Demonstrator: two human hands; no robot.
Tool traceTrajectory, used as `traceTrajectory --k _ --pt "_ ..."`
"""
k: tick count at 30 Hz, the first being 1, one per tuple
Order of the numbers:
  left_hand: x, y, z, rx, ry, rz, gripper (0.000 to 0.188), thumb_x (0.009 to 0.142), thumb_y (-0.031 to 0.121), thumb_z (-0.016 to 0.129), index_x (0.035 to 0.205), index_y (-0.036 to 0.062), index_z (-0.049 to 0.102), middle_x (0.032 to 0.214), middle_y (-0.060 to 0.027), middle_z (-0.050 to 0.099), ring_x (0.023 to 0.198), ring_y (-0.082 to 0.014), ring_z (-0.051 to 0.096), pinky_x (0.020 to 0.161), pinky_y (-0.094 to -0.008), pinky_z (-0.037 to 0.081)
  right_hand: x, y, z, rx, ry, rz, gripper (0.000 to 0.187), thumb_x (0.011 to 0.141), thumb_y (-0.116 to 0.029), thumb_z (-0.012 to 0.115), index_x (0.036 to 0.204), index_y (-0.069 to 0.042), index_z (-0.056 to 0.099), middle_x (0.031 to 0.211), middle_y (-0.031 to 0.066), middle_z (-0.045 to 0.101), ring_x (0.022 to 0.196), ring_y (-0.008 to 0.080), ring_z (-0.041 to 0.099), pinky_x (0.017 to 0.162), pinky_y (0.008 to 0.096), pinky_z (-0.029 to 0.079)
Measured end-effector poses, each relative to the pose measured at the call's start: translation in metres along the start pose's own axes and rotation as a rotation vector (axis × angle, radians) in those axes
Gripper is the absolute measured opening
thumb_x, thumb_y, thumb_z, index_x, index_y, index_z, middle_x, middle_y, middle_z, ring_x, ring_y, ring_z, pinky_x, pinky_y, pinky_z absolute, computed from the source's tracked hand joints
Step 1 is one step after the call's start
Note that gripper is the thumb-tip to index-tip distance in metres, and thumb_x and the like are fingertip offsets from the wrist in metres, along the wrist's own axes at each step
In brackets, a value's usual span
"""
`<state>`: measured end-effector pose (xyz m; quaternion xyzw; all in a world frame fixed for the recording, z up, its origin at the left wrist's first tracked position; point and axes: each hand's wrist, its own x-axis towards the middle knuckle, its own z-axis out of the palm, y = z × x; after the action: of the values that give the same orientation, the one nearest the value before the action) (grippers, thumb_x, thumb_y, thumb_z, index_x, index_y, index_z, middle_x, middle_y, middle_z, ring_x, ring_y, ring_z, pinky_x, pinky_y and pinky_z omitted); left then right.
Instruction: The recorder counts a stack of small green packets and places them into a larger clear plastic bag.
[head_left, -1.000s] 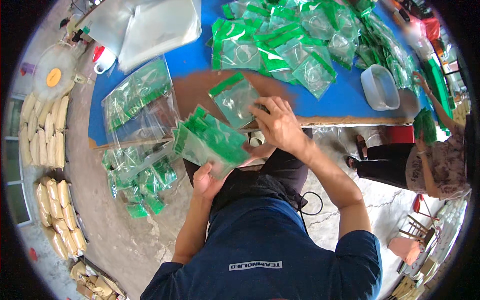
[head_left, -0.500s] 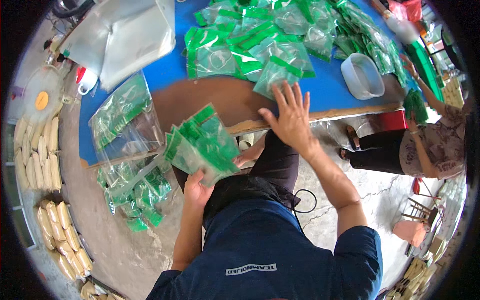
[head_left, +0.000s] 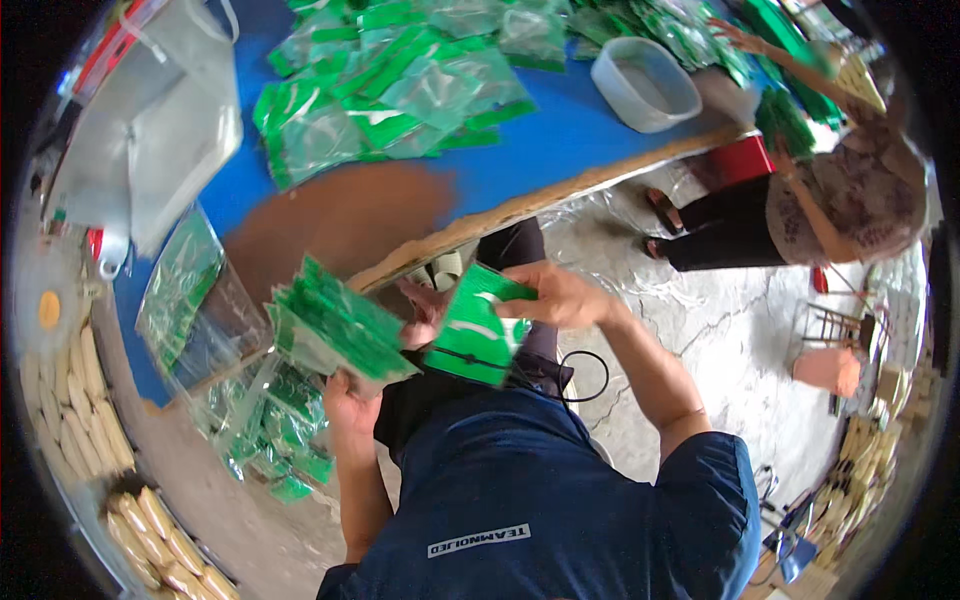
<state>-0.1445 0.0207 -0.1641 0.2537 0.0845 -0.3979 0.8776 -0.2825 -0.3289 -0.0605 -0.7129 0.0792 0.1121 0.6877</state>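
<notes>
My left hand (head_left: 352,400) is closed around the lower end of a fanned stack of green-and-clear plastic packets (head_left: 340,322), held over my lap in front of the table edge. Just right of it, my right hand (head_left: 565,295) pinches a single flat green packet (head_left: 478,335) by its upper right side, thumb on its face. White marks and a dark strip show on that packet; its contents I cannot make out. The packet's left corner is close to the stack, and whether they touch is unclear. On the blue table, a spread pile of similar packets (head_left: 400,95) lies beyond my hands.
An open clear bag (head_left: 228,330) with packets hangs over the table's left edge. Large clear plastic sheets (head_left: 150,130) lie at the far left. A translucent tub (head_left: 648,85) stands near the right edge. A co-worker (head_left: 845,200) stands at right, holding green packets.
My right hand has come back from the pile on the table toward the stack and now holds a packet. The left hand has shifted slightly left and lower. The whole view has turned.
</notes>
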Motion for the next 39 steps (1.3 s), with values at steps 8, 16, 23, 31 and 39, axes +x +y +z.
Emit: traceTrajectory --k 8,16,23,31,39 --pt "0.013 -0.001 0.034 0.095 -0.060 -0.021 0.050 0.083 0.015 0.073 0.130 0.0051 0.056 0.130 -0.0089 0.061 0.123 -0.0284 0.056 0.109 -0.0481 0.041 0.015 0.104 -0.080 -0.185 0.173 0.396 0.028 0.098 -0.018 0.053 0.114 0.004 0.060 0.098 0.0086 0.070 0.085 0.0200 0.066 0.077 0.0344 0.055" --pt "0.015 -0.020 0.057 0.057 0.035 -0.006 0.050 0.084 0.014 0.072 0.129 0.0023 0.054 0.130 -0.0097 0.060 0.124 -0.0280 0.055 0.110 -0.0471 0.040 0.103 -0.051 -0.073 -0.854 0.740 -0.539 0.047 0.098 -0.040 0.054 0.122 0.000 0.061 0.120 0.0221 0.062 0.118 0.0409 0.055 0.100 0.0494 0.044" --pt "0.021 -0.022 0.065 -0.011 -0.037 0.042 0.057 0.085 0.010 0.070 0.136 0.0018 0.045 0.138 -0.0115 0.053 0.129 -0.0289 0.049 0.115 -0.0460 0.035 0.095 -0.036 0.004 -1.134 0.302 -0.791 0.039 0.088 -0.026 0.066 0.117 0.000 0.063 0.128 0.0233 0.054 0.132 0.0410 0.044 0.110 0.0535 0.034" --pt "0.017 -0.018 0.057 0.087 0.027 0.072 0.062 0.085 0.012 0.071 0.139 0.0020 0.043 0.132 -0.0102 0.056 0.126 -0.0282 0.052 0.109 -0.0448 0.039 0.161 -0.048 -0.034 -1.090 0.530 -0.780 0.057 0.083 -0.043 0.070 0.116 0.002 0.059 0.115 0.0231 0.062 0.109 0.0380 0.060 0.095 0.0469 0.047" --pt "-0.002 -0.016 0.004 -0.039 -0.352 0.069 0.065 0.086 0.029 0.071 0.140 0.0027 0.045 0.136 -0.0108 0.056 0.126 -0.0310 0.052 0.109 -0.0494 0.039 0.114 -0.033 0.045 -1.156 0.159 -0.777 0.058 0.078 -0.015 0.077 0.130 -0.006 0.054 0.109 0.0146 0.060 0.099 0.0295 0.062 0.085 0.0372 0.051"
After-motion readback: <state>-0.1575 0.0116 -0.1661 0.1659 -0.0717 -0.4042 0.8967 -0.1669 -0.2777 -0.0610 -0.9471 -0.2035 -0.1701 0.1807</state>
